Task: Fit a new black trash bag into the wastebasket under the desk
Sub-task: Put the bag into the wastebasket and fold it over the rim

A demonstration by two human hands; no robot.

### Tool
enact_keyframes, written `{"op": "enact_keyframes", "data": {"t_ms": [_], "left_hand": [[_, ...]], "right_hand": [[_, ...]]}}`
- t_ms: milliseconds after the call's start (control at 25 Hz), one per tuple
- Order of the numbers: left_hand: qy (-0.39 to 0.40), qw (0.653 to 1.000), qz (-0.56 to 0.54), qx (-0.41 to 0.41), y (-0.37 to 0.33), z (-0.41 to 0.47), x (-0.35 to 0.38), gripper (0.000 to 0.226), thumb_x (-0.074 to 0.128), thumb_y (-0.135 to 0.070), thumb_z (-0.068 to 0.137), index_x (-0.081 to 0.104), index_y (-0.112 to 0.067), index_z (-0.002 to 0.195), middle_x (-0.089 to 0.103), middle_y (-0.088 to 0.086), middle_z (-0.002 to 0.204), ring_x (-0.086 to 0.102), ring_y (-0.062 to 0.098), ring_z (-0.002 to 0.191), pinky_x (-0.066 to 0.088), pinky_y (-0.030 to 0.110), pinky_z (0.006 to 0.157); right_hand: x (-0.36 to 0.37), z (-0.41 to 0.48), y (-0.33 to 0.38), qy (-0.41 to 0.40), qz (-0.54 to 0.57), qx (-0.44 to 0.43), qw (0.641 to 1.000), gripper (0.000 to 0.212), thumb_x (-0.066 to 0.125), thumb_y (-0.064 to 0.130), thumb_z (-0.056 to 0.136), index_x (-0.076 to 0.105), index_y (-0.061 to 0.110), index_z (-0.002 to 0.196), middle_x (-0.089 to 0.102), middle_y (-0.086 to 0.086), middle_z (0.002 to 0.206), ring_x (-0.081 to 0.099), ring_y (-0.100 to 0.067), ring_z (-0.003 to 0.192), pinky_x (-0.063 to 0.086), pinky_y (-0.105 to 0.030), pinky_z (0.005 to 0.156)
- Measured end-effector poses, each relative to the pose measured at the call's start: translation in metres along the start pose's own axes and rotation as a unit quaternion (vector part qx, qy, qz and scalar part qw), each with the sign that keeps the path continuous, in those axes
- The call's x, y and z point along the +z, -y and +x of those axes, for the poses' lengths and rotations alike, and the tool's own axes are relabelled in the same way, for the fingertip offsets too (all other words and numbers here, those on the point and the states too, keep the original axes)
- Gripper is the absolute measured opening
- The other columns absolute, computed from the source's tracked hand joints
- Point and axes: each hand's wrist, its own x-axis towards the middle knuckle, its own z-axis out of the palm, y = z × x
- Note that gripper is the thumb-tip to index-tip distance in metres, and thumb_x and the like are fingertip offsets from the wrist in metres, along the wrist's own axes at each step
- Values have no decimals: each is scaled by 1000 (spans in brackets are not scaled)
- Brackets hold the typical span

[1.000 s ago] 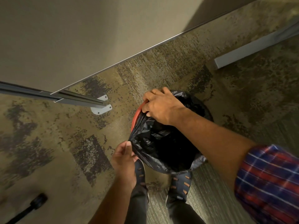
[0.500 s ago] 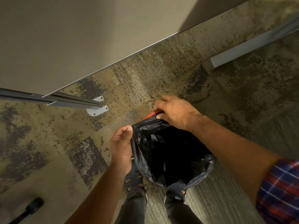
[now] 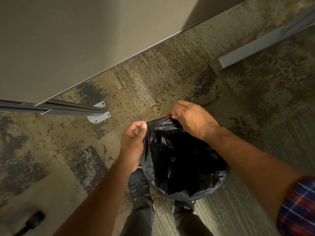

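The wastebasket is almost wholly hidden behind the black trash bag (image 3: 184, 155), and the bag also covers most of the right shoe (image 3: 185, 206). At the carpet's lower left corner a dark, blurred object (image 3: 29, 223) runs off the picture's edge, too unclear to identify.

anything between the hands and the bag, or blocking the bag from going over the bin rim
Nothing visible. The left hand and right hand both pinch the black bag directly at its mouth edge. A sliver of the red rim shows by the right hand; the rest of the wastebasket is hidden under the bag.

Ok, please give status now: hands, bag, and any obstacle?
Left hand and right hand both gripping bag edge. Bag mouth open, red bin barely showing. No obstacle seen.
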Motion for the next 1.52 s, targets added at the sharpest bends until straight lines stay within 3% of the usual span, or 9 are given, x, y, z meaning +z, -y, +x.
{"op": "enact_keyframes", "data": {"t_ms": [320,480,600,760,880,1040,1240,1400,1520], "left_hand": [[-18,994,108,-8,-6,18,10,20,76,-15,100,80,-31,90,85,-9,85,80,-2,83,59,10,72],[64,983,132,-110,-11,32,10,11,75,-19,101,83,-21,94,88,8,96,80,23,91,66,47,95],[112,970,154,-152,-15,39,6,16,71,-22,104,83,-21,93,88,5,92,80,28,95,62,56,100],[151,968,97,-175,-12,45,-4,18,67,-25,107,82,-16,106,85,15,113,78,34,117,61,47,103],[179,961,69,-200,-4,40,-11,30,64,-27,107,78,-3,117,82,23,117,79,33,106,63,48,98],[188,959,34,-210,6,31,-14,23,63,-22,107,78,-5,106,83,12,95,79,24,87,63,39,85],[148,968,38,-198,8,40,-4,23,63,-26,109,81,-11,105,86,12,100,81,24,90,64,44,92],[99,976,96,-167,6,38,4,15,67,-26,106,80,-21,101,85,7,93,80,19,79,64,36,79],[-8,984,163,-74,7,31,5,12,69,-27,105,77,-26,113,80,-3,105,75,12,90,57,28,75]], "right_hand": [[-13,29,-13,42,28,117,992,16,62,19,105,60,15,89,66,-4,86,66,-25,80,50,-33,64],[-17,38,-47,83,159,207,962,15,82,25,91,74,24,79,73,9,82,70,-11,80,53,-30,77],[-16,26,-64,58,236,249,937,19,85,35,87,82,17,92,79,2,87,74,-15,87,57,-35,88],[-23,-4,-82,38,363,314,876,37,77,52,88,83,17,93,85,-1,88,80,-18,82,58,-33,77],[-28,-20,-94,86,454,357,812,25,81,34,89,79,10,90,82,-11,91,78,-21,76,59,-33,74],[-21,-20,-91,124,492,397,765,20,74,31,96,73,12,89,79,-12,91,77,-22,74,62,-33,71],[-5,-6,-90,76,351,413,837,47,71,37,99,73,0,128,71,-19,137,67,-36,127,50,-50,114],[5,-21,-96,-47,371,401,836,44,69,51,96,79,9,106,79,-15,108,73,-33,109,56,-41,101],[11,-50,-105,-182,316,402,840,62,52,56,104,72,-3,103,73,-31,104,70,-41,94,49,-39,77]]}}
